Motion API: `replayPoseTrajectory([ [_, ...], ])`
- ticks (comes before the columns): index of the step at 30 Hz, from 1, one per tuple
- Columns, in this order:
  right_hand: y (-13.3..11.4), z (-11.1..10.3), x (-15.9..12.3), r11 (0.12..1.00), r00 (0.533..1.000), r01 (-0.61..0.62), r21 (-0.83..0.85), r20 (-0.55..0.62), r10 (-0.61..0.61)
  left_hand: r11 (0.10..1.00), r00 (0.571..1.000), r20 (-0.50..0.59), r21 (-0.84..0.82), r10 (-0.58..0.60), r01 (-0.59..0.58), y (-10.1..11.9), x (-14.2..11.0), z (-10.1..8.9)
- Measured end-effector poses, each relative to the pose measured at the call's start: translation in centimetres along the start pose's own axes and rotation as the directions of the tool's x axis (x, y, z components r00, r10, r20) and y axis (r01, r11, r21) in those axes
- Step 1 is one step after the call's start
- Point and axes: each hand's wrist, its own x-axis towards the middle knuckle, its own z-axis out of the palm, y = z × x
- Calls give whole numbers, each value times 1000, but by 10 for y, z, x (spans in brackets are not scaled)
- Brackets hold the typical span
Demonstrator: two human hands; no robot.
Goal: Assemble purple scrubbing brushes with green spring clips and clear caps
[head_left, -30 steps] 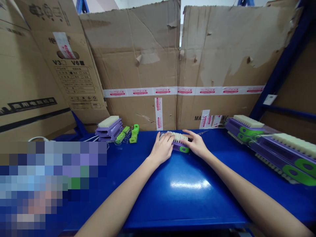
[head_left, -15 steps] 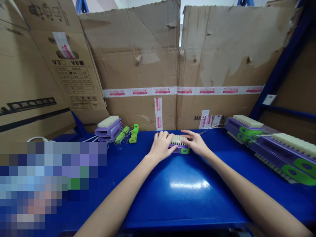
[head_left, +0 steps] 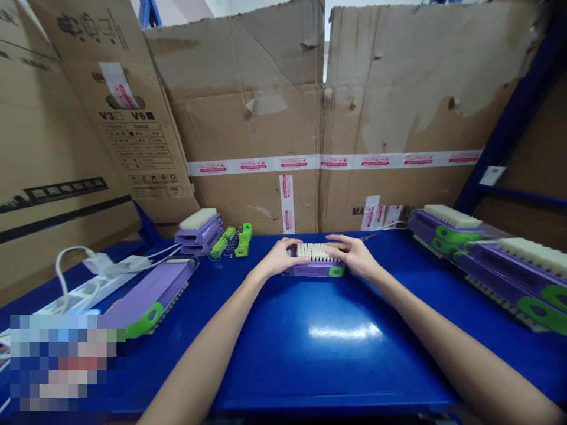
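A purple brush-like block [head_left: 312,270] with cream bristles facing up and a green end piece on its right lies on the blue table in front of me. Around its left end is my left hand [head_left: 282,257], with the thumb along the near side. My right hand [head_left: 357,255] grips the other end, its thumb and fingers against the bristles and right side. Just left of my hands are green plastic pieces [head_left: 243,241] and some small metal springs [head_left: 231,247].
Stacked purple brushes [head_left: 199,230] stand at the back left. A longer purple brush [head_left: 150,286] lies beside a white power strip [head_left: 106,277] with cables. More purple and green brushes [head_left: 452,227] are stacked at the right. Cardboard [head_left: 248,130] walls the back.
My left hand has slid left from the top of the bristles to the brush's left end, uncovering more bristles. On the left, the long purple brush and power strip now show.
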Motion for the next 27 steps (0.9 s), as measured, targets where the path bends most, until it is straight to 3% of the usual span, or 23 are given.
replayPoseTrajectory([
  [11,3,0,2,999,1000,-11,30,-28,12,995,997,-75,-98,7,-15,5,-3,2],
  [18,2,2,2,999,999,-11,37,-50,13,971,996,-45,-233,-74,61,11,-5,5],
  [27,6,1,0,998,997,52,-41,-48,-54,924,991,-81,-376,-109,71,17,-3,6],
])
